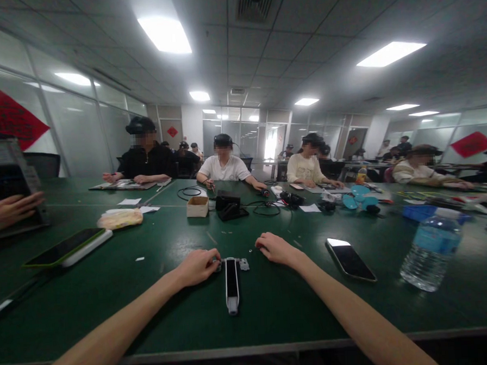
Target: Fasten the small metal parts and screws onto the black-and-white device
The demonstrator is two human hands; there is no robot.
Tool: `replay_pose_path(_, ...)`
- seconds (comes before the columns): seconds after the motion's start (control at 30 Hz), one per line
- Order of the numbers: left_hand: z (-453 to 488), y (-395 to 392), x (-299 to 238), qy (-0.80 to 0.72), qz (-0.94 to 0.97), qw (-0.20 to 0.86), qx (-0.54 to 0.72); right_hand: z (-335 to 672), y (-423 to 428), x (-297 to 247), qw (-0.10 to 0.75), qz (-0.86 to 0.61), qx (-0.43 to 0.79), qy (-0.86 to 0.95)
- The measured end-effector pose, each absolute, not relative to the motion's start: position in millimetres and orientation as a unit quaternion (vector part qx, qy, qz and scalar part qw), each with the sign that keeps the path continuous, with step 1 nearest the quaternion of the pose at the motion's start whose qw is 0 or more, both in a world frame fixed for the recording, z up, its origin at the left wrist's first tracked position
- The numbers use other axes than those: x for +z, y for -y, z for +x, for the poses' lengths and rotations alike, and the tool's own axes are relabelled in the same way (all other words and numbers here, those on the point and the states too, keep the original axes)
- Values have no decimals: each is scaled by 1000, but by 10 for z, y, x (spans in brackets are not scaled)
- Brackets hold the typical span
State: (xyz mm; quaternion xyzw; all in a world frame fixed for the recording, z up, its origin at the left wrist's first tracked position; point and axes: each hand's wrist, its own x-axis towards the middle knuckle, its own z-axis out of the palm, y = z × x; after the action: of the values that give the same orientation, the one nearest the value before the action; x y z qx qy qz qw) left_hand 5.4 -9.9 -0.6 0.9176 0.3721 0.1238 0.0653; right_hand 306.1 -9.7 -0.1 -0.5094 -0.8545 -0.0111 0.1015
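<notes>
A slim white device (232, 292) with a long black face lies on the green table in front of me, its narrow end towards me. Small grey metal pieces stick out at both sides of its far end; the right-hand metal piece (244, 264) is in plain view. My left hand (198, 267) rests at the left side, its curled fingers closed on the left metal piece, which they mostly hide. To the right, my right hand (277, 248) lies on the table with loosely bent fingers, holding nothing visible. A tiny shiny part (250, 251) sits just left of its fingertips.
Right of my arm are a phone (351, 259) and a water bottle (431, 249). A phone with a green edge (65, 247) lies left. Ahead stand a small box (197, 206) and a black case (229, 206) with cables. Several people sit across; another person's hand (12, 212) is at left.
</notes>
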Motion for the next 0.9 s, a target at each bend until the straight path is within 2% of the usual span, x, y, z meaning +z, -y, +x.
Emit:
replay_pose_path(0.13,62,108,-3,-372,918,62,121,3069,57,-16,80,-511,-3,856)
replay_pose_path(0.47,66,98,6,-372,919,54,117,2941,167,17,90,-513,2,854)
replay_pose_path(0.63,69,102,6,-366,921,58,119,2814,261,45,163,-472,64,864)
replay_pose_path(0.9,63,75,-21,-365,922,56,116,2558,370,-69,261,-402,79,874)
